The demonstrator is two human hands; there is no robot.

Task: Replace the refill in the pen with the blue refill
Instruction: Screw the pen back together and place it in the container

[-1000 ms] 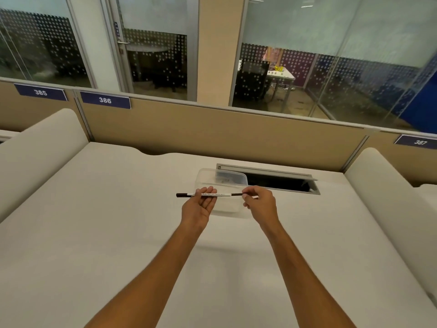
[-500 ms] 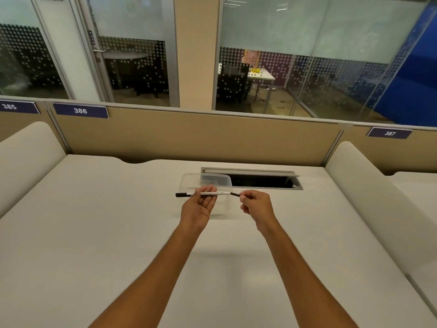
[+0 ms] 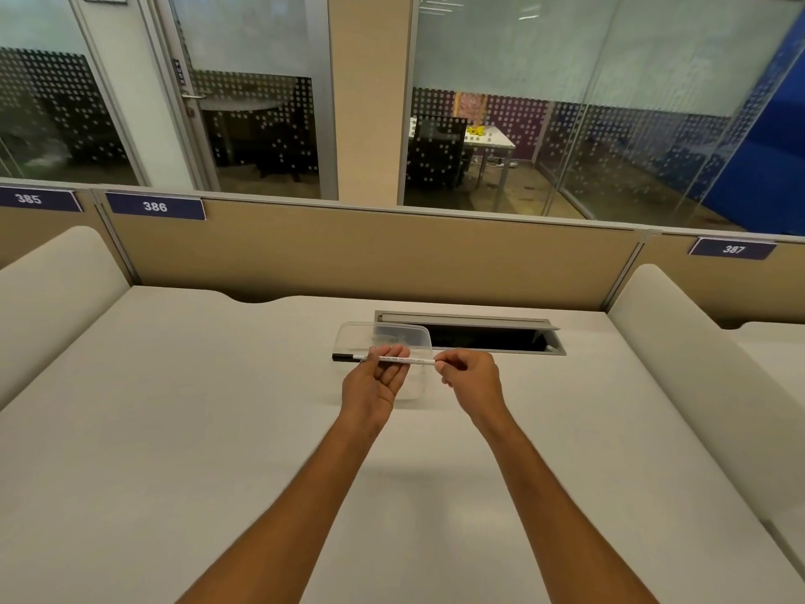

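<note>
A thin white pen [image 3: 403,360] with a black cap at its left end lies level above the desk, held between both hands. My left hand [image 3: 378,383] pinches the barrel near its middle, palm up. My right hand [image 3: 470,379] has its fingers closed around the pen's right end, hiding the tip. Just behind the hands stands a clear plastic container [image 3: 383,340]; what lies inside it cannot be made out. No blue refill shows.
The white desk [image 3: 218,429] has a metal-framed cable opening [image 3: 488,337] behind the container. A beige partition [image 3: 348,255] closes the far edge, and padded dividers [image 3: 52,298] flank both sides.
The camera has tilted and shifted. The dark tip piece that showed at the pen's right end is now hidden inside my right hand's fingers, right at the barrel's end.
</note>
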